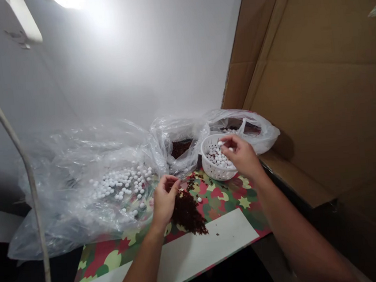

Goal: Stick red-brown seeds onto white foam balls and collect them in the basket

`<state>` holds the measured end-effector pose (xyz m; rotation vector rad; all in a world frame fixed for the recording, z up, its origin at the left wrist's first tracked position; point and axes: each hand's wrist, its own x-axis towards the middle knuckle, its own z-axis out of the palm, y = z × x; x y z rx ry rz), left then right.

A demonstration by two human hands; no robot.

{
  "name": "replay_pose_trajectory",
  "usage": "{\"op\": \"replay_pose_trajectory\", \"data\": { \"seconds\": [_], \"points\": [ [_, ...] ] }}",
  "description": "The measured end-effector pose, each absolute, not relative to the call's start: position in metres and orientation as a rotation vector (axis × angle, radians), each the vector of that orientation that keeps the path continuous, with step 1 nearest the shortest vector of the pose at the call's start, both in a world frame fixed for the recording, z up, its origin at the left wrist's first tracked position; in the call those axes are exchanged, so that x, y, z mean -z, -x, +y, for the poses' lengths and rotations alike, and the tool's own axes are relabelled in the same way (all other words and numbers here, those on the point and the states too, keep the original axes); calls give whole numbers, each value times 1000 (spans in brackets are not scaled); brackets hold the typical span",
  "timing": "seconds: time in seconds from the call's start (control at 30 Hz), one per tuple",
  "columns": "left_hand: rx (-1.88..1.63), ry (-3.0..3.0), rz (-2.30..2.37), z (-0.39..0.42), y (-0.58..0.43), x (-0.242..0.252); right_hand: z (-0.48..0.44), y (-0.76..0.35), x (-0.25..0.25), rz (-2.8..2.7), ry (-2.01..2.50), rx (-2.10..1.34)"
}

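My right hand (pixel 243 157) is over the rim of a white perforated basket (pixel 218 172). Its thumb and fingertips pinch a small white ball (pixel 220 143). Many more white balls (pixel 218 156) lie inside the basket, with dark bits among them. My left hand (pixel 165 201) is beside a heap of dark red-brown crumbly flakes (pixel 189 214), its thumb and fingers curled together. What it holds, if anything, is too small to make out. A single loose ball (pixel 199 199) rests on the patterned tabletop just right of the heap.
At left, a large clear plastic bag (pixel 77 169) has white balls spread on it. Behind the hands stand an open bag of dark flakes (pixel 181 148) and another plastic bag (pixel 267 135). A white strip (pixel 230 230) runs along the front edge. Tall cardboard (pixel 318 79) borders the right; a cable (pixel 27 165) hangs left.
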<state>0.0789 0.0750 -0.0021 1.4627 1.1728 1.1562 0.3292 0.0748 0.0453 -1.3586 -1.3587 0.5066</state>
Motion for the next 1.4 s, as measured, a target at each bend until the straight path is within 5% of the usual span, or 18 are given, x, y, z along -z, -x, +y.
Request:
{"op": "replay_pose_trajectory", "data": {
  "seconds": [0.17,0.43,0.7,0.87,1.07,1.4],
  "points": [
    [-1223,-1891,1618,90,-25,-26,112,-355,-52,-1773,1695,-217],
    [-206,-2251,2107,94,59,-4,93,-336,-33,-1699,1596,-33],
    [-388,-2350,2086,92,57,-2,102,-336,-31,-1822,1610,156],
    [-452,-2331,2135,123,59,-9,45,-284,-10,-2122,1390,-275],
    [-642,-2062,2527,160,71,-21,20,-254,42,-2326,1601,-360],
    [-258,-2148,2504,171,73,5,14,-262,21,-2131,1461,-385]
  ]
}}
